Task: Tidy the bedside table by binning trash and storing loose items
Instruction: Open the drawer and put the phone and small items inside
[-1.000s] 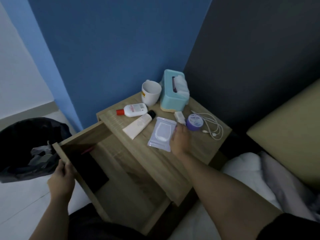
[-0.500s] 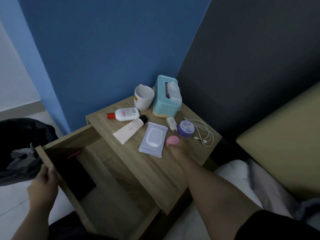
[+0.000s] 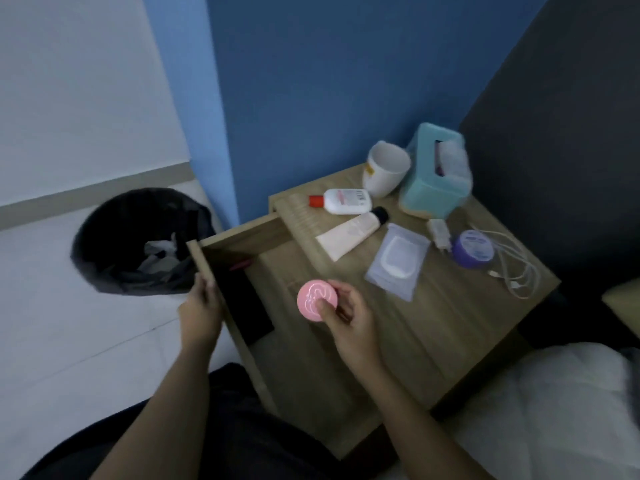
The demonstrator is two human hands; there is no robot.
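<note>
The right hand has its grip closed around a round pink plastic container with a swirled lid, thumb on top and fingers behind, holding it above the open wooden drawer near the front edge of the wooden bedside counter. The left hand has its grip pinched on the drawer's front panel, just beside the dark inside of the drawer, where a small pink object lies at the back. On the counter, a clear flat wipes packet lies nearest, with a cream squeeze tube with a black cap beside it to the left and a purple round tin to the right, touching a coiled white cable and a white charger plug. Further back lie a white bottle with a red cap, a white mug and a teal tissue box against the blue wall. On the floor to the left stands a black-lined round bin holding crumpled trash
</note>
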